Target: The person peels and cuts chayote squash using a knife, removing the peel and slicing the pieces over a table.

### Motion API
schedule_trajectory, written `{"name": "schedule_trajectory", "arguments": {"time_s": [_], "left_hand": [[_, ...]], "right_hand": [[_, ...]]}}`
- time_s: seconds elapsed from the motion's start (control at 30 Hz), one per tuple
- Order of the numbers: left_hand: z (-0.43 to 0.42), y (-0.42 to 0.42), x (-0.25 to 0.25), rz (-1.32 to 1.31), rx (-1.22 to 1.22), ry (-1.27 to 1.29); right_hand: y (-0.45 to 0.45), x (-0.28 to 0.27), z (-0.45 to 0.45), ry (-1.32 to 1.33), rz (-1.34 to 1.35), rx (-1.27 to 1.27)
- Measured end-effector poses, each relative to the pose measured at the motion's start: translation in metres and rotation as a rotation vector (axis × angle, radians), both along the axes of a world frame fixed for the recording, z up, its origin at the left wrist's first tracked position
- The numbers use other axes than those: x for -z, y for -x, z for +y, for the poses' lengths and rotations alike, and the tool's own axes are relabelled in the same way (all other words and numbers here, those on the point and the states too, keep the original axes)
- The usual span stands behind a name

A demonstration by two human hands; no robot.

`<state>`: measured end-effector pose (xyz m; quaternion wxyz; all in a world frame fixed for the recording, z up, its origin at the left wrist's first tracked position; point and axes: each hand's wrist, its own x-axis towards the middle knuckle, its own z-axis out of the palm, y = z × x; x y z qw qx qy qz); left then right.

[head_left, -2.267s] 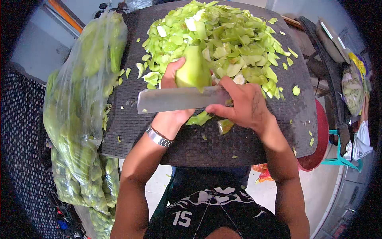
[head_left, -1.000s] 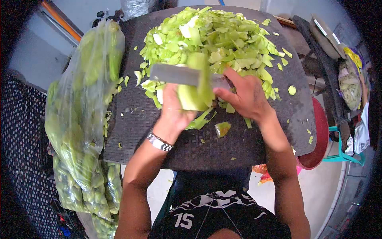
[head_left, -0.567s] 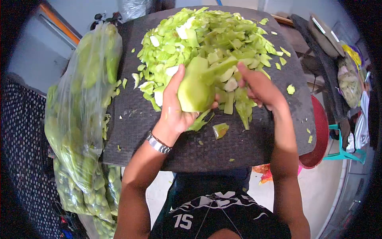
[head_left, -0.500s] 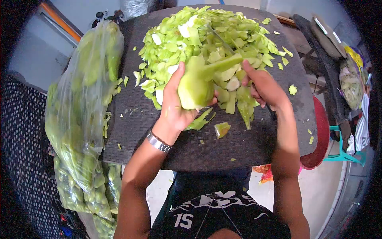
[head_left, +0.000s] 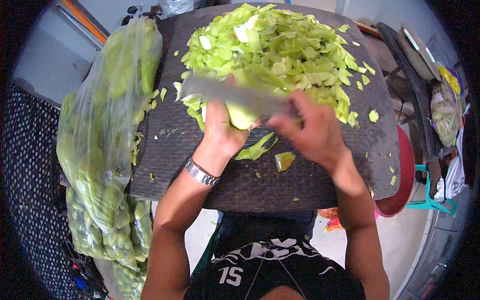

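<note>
My left hand (head_left: 222,125), with a metal watch on its wrist, is wrapped round a pale green peeled vegetable that looks like a chayote (head_left: 242,117). A knife (head_left: 230,96), smeared by motion, lies across the view in front of it, its blade pointing left. Its handle end is in my right hand (head_left: 312,127), which is also blurred. Whether the blade touches the vegetable I cannot tell. Behind both hands rises a big heap of green peelings and slices (head_left: 280,55). Near my wrists lie a loose strip of peel (head_left: 257,148) and a small browned piece (head_left: 284,161).
The dark woven-textured table (head_left: 240,192) carries the heap. On its left side leans a long clear bag of green vegetables (head_left: 107,110), with more bagged ones (head_left: 100,227) below. A red tub (head_left: 402,175) and a teal stool (head_left: 425,195) stand at the right.
The knife has swung from edge-on over the heap to lie across the vegetable. My right hand has moved left and nearer to me; my left hand still holds the vegetable.
</note>
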<state>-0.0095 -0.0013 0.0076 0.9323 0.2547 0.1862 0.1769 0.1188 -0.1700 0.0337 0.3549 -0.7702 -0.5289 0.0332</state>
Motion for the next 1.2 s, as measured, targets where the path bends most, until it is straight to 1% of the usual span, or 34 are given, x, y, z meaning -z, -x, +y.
{"name": "schedule_trajectory", "arguments": {"time_s": [0.03, 0.07, 0.13, 0.27, 0.37, 0.57, 0.67, 0.77, 0.83, 0.87, 0.97, 1.07, 1.17, 1.2], "left_hand": [[-0.003, 0.000, 0.000, -0.013, 0.004, 0.044], [-0.005, 0.000, 0.000, -0.027, 0.008, 0.089], [-0.008, -0.001, -0.002, -0.023, 0.013, 0.097], [-0.013, -0.001, -0.008, -0.011, 0.003, 0.051], [-0.008, 0.000, -0.002, -0.049, 0.074, 0.048], [-0.007, 0.001, 0.002, -0.051, 0.054, 0.005], [-0.016, -0.003, -0.021, 0.078, -0.066, 0.017], [0.000, 0.002, -0.010, 0.068, -0.067, -0.042], [0.014, 0.008, 0.002, -0.009, 0.045, -0.042], [0.018, 0.010, 0.006, -0.047, 0.101, -0.041], [0.017, 0.010, 0.001, -0.095, 0.146, -0.074], [-0.010, -0.008, -0.015, 0.084, -0.105, -0.035], [-0.014, -0.008, -0.029, 0.166, -0.149, -0.042], [-0.011, -0.005, -0.025, 0.117, -0.077, -0.066]], "right_hand": [[0.011, 0.003, 0.001, -0.008, -0.112, -0.086], [0.016, 0.006, 0.004, -0.035, -0.148, -0.097], [0.022, 0.010, 0.007, -0.087, -0.223, -0.121], [0.021, 0.010, 0.007, -0.041, -0.256, -0.145], [0.021, 0.014, 0.006, -0.052, -0.274, -0.154], [0.018, 0.012, 0.006, -0.010, -0.267, -0.157], [0.004, 0.011, 0.005, -0.007, -0.260, -0.142], [-0.011, 0.013, 0.004, 0.022, -0.249, -0.083], [-0.021, 0.013, 0.003, 0.058, -0.242, -0.038], [-0.024, 0.019, 0.004, 0.025, -0.276, -0.049], [-0.018, 0.020, 0.006, 0.004, -0.195, -0.087], [-0.007, 0.012, 0.005, -0.027, -0.187, -0.162], [-0.007, 0.007, 0.000, 0.059, -0.155, -0.148], [-0.010, 0.008, 0.000, 0.066, -0.160, -0.132]]}}
